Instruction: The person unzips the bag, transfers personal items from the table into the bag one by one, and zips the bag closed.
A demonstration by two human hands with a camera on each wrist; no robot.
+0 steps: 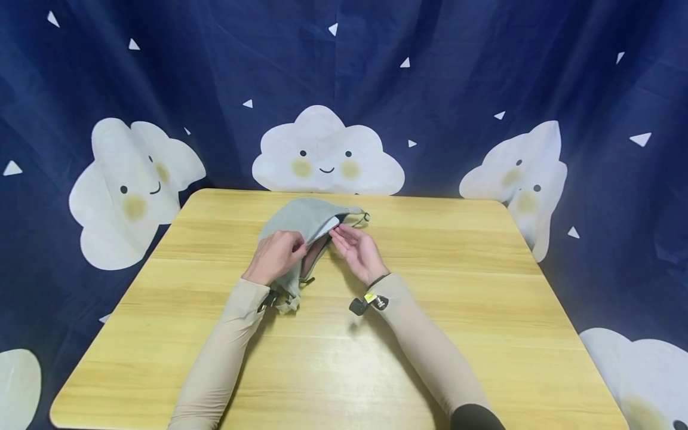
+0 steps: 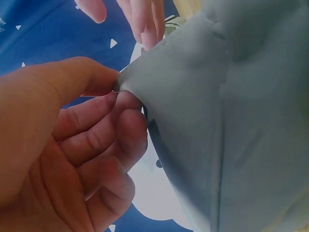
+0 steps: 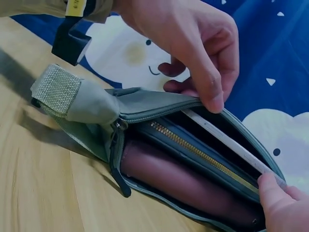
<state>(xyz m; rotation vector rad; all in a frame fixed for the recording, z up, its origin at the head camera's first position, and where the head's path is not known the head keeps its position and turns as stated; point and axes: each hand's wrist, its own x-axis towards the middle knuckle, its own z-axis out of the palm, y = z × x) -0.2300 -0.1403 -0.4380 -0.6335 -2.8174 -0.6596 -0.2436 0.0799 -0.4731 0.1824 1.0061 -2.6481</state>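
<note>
A grey-green shoulder bag (image 1: 298, 218) lies on the table with its zip open. My left hand (image 1: 276, 257) pinches the edge of the bag's opening between thumb and fingers, as the left wrist view shows closely. At the far end of the opening, my right hand (image 1: 361, 254) pinches a thin white flat item (image 3: 227, 140) that stands partly inside the bag. In the right wrist view, a dark pouch with a gold zipper (image 3: 203, 157) and a smooth dusky-pink rounded item (image 3: 178, 176) fill the inside. What exactly the white item is stays hidden.
The light wooden table (image 1: 457, 310) reaches back to a dark blue curtain (image 1: 430, 89) printed with clouds and triangles. A webbing strap end (image 3: 57, 91) and a dark zip pull (image 3: 118, 179) hang at the bag's near end. A black wrist device (image 1: 368, 303) sits on my right wrist.
</note>
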